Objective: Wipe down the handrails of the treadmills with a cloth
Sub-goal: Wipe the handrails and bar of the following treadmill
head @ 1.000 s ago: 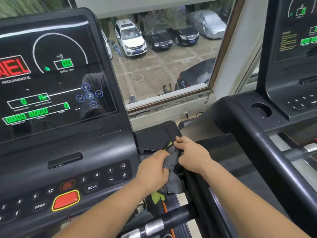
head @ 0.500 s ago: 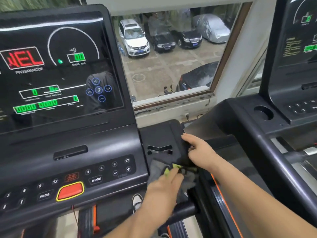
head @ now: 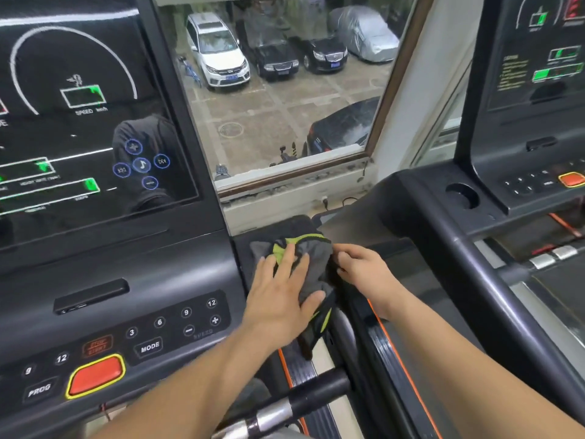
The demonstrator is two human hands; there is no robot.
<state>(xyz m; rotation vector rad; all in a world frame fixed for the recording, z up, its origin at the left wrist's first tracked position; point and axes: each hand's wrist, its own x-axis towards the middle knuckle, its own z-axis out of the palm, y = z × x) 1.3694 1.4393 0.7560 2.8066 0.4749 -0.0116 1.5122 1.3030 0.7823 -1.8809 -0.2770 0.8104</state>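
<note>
The left hand [head: 281, 293] lies flat with its fingers spread, pressing down on the cloth [head: 316, 251]. The cloth is grey with lime-green trim. It is bunched on the black side ledge [head: 297, 224] at the right end of the near treadmill's console [head: 126, 312], and one end hangs over the ledge's front edge.

The right hand [head: 364, 269] sits at the cloth's right edge with its fingers curled inward. I cannot tell whether it pinches the fabric or only touches it.

The console crowds the cloth's left side, with the MODE button [head: 149, 346] and the red button [head: 96, 375] near the left forearm. A front grip bar [head: 285, 410] with a silver band crosses below the left forearm. To the right stand the neighbouring treadmill's dark rail [head: 474, 264] and its cup holder [head: 462, 196]. Behind them, a window [head: 285, 106] overlooks parked cars.
</note>
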